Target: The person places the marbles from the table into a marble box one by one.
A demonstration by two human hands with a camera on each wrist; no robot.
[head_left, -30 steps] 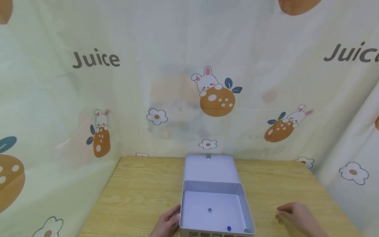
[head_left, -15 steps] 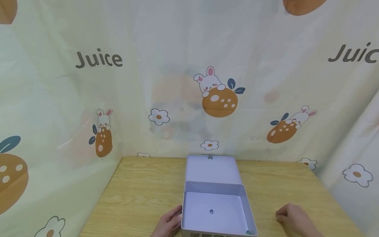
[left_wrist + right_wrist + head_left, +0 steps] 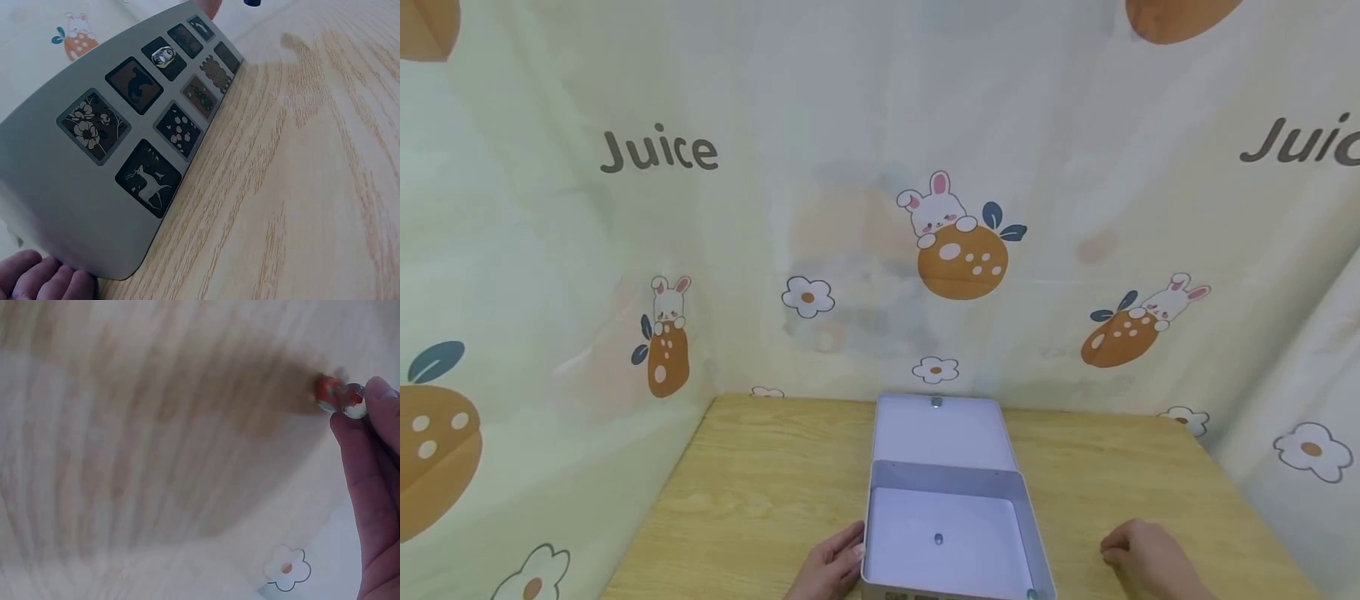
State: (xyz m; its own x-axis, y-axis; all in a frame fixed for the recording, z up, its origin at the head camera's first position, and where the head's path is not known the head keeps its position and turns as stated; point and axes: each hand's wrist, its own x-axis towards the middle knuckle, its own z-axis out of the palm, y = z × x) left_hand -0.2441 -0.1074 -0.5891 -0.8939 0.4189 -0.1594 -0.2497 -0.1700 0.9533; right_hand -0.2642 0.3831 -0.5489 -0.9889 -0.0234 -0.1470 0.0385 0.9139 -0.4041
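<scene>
The word "Juice" stands in dark grey letters on the pale printed curtain (image 3: 880, 167) behind the tabletop, once at upper left. It stands again at the far right edge of the head view, where the frame cuts the word so that only "Juic" and part of a last letter show. The front wall of the box (image 3: 112, 156) carries small dark picture panels in the left wrist view, with flowers, a deer and dots, but no readable lettering.

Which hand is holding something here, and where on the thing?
The right hand pinches a small red-and-clear glass marble at its fingertips. The left hand rests against the open box at its left wall.
</scene>
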